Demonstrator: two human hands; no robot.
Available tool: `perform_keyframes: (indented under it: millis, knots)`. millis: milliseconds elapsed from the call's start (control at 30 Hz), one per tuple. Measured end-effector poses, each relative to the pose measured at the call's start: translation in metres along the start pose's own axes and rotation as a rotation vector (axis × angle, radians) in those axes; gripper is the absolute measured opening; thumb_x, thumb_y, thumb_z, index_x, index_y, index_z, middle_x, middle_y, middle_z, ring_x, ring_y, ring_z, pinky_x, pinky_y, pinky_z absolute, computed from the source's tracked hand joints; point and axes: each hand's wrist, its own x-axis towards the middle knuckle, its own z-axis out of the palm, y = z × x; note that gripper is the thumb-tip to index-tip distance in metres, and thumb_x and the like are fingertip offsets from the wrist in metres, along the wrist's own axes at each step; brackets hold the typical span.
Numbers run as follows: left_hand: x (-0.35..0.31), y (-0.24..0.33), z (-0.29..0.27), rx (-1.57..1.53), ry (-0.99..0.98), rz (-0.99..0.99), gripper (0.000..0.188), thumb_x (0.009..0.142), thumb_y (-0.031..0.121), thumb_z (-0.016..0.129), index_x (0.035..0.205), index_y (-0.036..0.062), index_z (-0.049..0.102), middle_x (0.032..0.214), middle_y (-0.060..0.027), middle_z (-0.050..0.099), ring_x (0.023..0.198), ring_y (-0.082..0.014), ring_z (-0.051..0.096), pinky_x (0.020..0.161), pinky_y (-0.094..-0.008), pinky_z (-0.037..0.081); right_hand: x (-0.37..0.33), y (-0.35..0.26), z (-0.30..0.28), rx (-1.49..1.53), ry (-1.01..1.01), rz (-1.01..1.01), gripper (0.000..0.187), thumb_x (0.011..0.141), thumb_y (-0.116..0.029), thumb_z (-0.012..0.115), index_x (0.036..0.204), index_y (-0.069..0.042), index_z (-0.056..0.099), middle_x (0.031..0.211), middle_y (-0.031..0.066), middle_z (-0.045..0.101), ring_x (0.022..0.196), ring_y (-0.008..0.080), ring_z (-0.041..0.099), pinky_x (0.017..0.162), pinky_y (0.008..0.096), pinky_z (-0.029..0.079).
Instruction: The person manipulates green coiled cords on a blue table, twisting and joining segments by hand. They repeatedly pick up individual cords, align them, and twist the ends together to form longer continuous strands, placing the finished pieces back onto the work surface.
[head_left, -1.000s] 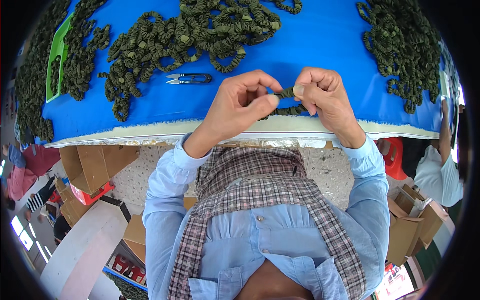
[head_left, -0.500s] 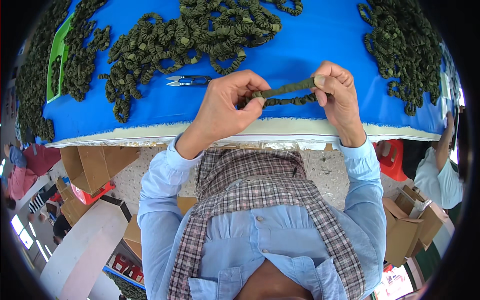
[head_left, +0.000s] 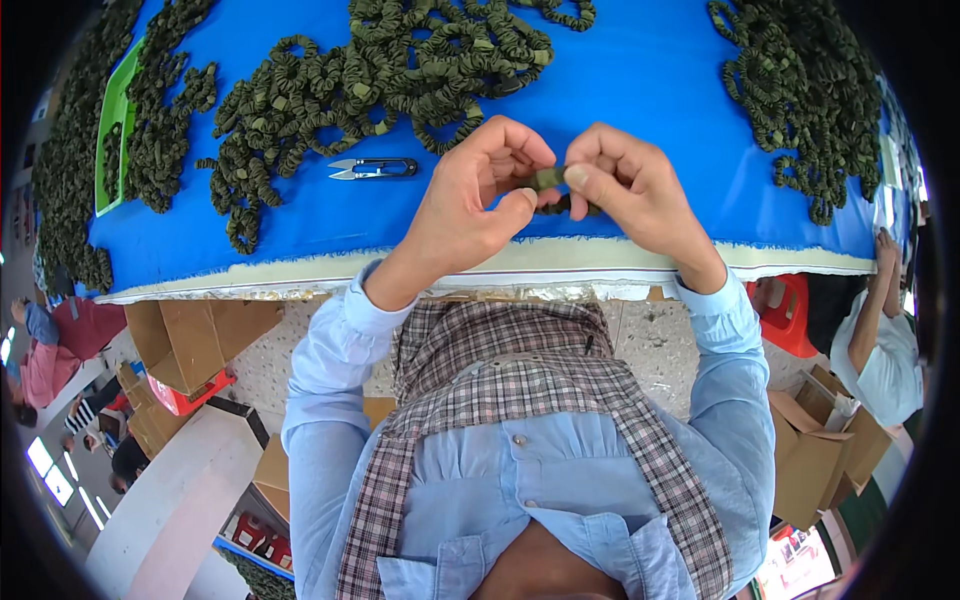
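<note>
Between my hands, above the near part of the blue table, is a dark green gathered fabric hair scrunchie [head_left: 548, 179]. My left hand [head_left: 470, 195] pinches its left side between thumb and fingers. From the other side, my right hand [head_left: 630, 185] grips it with thumb and forefinger. Only a short stretch of the band shows; the rest is hidden by my fingers. Thread snips [head_left: 373, 168] with a black handle lie left of my left hand. Beyond them spreads a heap of similar green scrunchies [head_left: 400, 75].
More scrunchies [head_left: 800, 100] are piled at the right, and others at the far left around a green tray [head_left: 112, 130]. Cardboard boxes [head_left: 200, 335] and a red stool [head_left: 785, 315] stand below the table edge. Another person [head_left: 880, 340] sits at the right.
My hands have come closer together, the right one moving left. The scrunchie, stretched out between them before, is now slack and bunched in my fingers.
</note>
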Motion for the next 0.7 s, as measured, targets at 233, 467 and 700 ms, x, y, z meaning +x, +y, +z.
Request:
perform_keyframes:
  millis: [233,467,700]
  knots:
    - [-0.001,-0.016,0.008,-0.492,0.057,0.02,0.027,0.084,-0.001,0.046,0.111,0.0012,0.048,0.085,-0.0072,0.056,0.066,-0.0109,0.053,0.061,-0.0269,0.043,0.006,-0.002,0.0,0.171,0.022,0.096,0.018,0.095,-0.022,0.057,0.092,-0.004,0.058,0.07,-0.0018,0.056,0.061,0.0025,0.046,0.05,0.0193,0.03]
    - [-0.004,-0.01,-0.021,-0.552,0.01,-0.097,0.026,0.082,-0.001,0.05,0.108,0.0012,0.051,0.063,-0.001,0.047,0.049,-0.0048,0.035,0.046,-0.0243,0.027,0.008,0.014,-0.007,0.411,0.088,0.102,0.015,0.092,-0.018,0.058,0.085,-0.005,0.057,0.06,-0.0043,0.046,0.053,0.003,0.036,0.047,0.0198,0.023]
    - [0.001,-0.012,0.008,0.443,0.243,0.196,0.027,0.075,0.007,0.078,0.101,0.0046,0.07,0.059,0.0089,0.048,0.052,0.001,0.034,0.047,-0.0194,0.023,0.011,0.01,0.009,0.297,0.097,0.104,0.012,0.091,-0.014,0.06,0.084,-0.004,0.058,0.063,-0.003,0.05,0.056,0.0036,0.041,0.049,0.0202,0.029]
